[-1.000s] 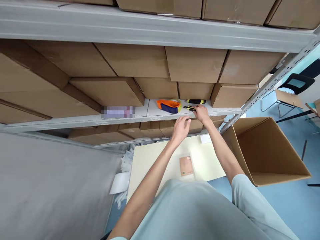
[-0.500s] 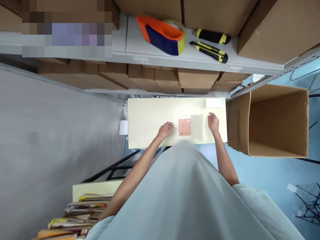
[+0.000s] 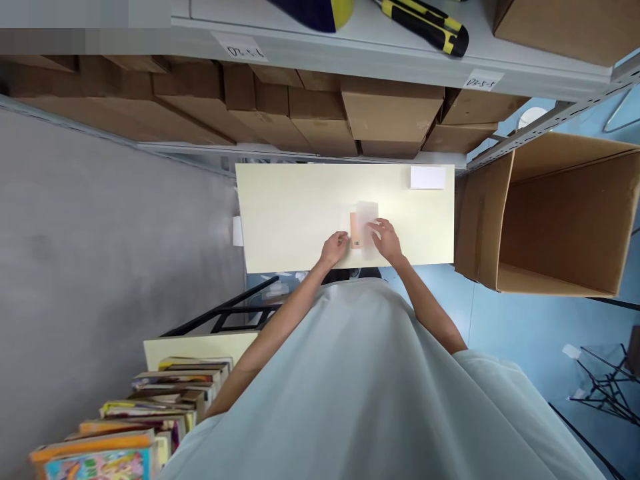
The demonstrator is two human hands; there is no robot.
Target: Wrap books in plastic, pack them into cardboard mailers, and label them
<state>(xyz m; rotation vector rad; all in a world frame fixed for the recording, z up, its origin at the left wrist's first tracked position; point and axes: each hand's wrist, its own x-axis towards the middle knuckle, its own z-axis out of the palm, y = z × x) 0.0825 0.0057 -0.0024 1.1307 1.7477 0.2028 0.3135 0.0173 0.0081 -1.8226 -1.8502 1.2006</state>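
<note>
A flat pink square [image 3: 355, 230] with a barcode, like a thin book's cover, lies on the pale table. A translucent sleeve or sheet [image 3: 367, 212] covers its right part. My right hand [image 3: 386, 239] has its fingers on the sleeve's right edge, apparently pinching it. My left hand [image 3: 334, 249] is by the pink square's left edge, fingers curled and close together. Whether those fingertips touch the square or hold something is too small to tell.
A white slip or box [image 3: 427, 178] lies at the table's [image 3: 295, 207] back right. An open cardboard box [image 3: 487, 220] stands to the right. Ahead are shelves with boxes [image 3: 393, 110] and a utility knife [image 3: 430, 23]. Stacked books [image 3: 165, 407] sit at lower left.
My right hand has moved left, and the translucent sleeve has shifted left with it, over the pink square. My left hand stays by the square's left side. The view has tilted down.
</note>
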